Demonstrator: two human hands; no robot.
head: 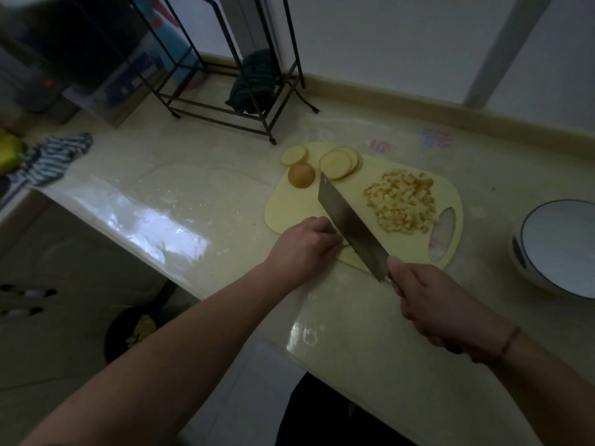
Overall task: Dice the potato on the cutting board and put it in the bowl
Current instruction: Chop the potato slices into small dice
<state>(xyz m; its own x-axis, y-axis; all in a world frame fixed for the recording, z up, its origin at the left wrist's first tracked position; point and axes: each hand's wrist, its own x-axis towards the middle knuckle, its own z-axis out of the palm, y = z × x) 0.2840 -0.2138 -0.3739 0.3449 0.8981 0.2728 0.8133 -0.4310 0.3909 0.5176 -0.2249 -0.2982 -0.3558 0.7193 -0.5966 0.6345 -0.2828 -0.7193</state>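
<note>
Right hand [450, 312] has a full grip round the cleaver's handle, fingers curled tight, thumb laid along the top near the blade's heel. The cleaver [352, 225] slants up and away from that hand, tip pointing towards the far side of the cutting board [297, 201], its edge low over the board's near part. Left hand [306, 244] sits right beside the blade on the near-left corner of the board, knuckles up, fingers curled under; whatever it holds down is hidden beneath them, so I can't tell what that grip has, though a sliver of pale potato peeks out by the blade.

Out past the blade, a heap of diced potato [402, 204] lies on the right half of the board, just short of the handle cut-out. At the far edge sit the potato slices [336, 164], a few overlapping rounds and one lying alone to the left, and just beside them the brown-skinned end piece [301, 175].

The bowl [560, 249], white with a dark rim, stands on the bench [193, 188] to the right, apart from the board. Further back a black wire rack [225, 59] holds a dark cloth, and a striped towel [54, 159] lies at the left end.
</note>
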